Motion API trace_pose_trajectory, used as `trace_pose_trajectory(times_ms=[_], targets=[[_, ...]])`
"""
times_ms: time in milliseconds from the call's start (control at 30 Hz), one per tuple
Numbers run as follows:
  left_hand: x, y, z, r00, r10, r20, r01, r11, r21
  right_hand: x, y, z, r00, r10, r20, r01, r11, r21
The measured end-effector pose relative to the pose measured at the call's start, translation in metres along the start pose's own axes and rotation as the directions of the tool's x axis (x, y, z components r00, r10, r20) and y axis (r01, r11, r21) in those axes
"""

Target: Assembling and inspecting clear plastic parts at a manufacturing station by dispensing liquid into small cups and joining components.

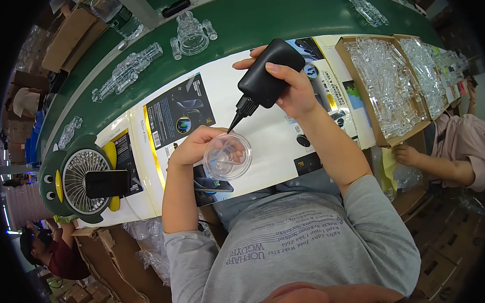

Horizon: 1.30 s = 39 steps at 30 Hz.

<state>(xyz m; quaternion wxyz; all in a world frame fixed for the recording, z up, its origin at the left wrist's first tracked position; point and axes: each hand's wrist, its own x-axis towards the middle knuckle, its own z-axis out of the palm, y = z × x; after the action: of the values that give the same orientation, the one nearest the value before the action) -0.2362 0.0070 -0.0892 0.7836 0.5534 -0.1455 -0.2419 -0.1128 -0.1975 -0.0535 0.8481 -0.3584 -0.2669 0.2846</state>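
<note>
Desk fan (73,179), penguin-shaped, green and yellow, left of frame. Dark rectangular device (106,184), before the fan's grille. Clear drinks bottle (117,17), green label, upper left. Brown cardboard box (73,37), upper left. Co-worker in pink top (458,146), right. Co-worker in dark red top (67,259), lower left. Brown cartons (81,297), bottom left.

Both forearms bare, reaching forward and converging. Left forearm (179,203) near vertical in view; wrist (178,159) bent inward, left grip (199,143) closed, fingers pointing right. Right forearm (336,148) slants up-left; right grip (297,93) higher, wrapped closed, thumb (282,73) pointing left (two fingertips (243,64) show beyond it).
</note>
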Motion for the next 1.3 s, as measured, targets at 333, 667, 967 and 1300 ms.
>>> trace_pose_trajectory(times_ms=[333, 667, 967, 1300], targets=[[0.002, -0.008, -0.002, 0.998, -0.011, 0.061, 0.011, 1.0, -0.006, 0.0, 0.004, 0.001, 1.0, 0.003, -0.002, -0.003, 1.0, 0.01], [0.0, -0.002, 0.0, 0.998, -0.031, 0.049, 0.031, 1.0, 0.004, 0.0, 0.004, 0.001, 1.0, 0.012, -0.005, -0.012, 1.0, 0.014], [-0.01, -0.011, -0.017, 0.974, 0.101, -0.201, -0.083, 0.992, 0.096, 0.009, 0.005, -0.01, 0.971, -0.082, -0.226, 0.103, 0.991, 0.083], [0.002, -0.006, -0.03, 0.696, 0.275, -0.663, -0.543, 0.806, -0.235, 0.019, 0.031, -0.049, 0.905, -0.423, -0.033, -0.023, 0.028, -0.999]])
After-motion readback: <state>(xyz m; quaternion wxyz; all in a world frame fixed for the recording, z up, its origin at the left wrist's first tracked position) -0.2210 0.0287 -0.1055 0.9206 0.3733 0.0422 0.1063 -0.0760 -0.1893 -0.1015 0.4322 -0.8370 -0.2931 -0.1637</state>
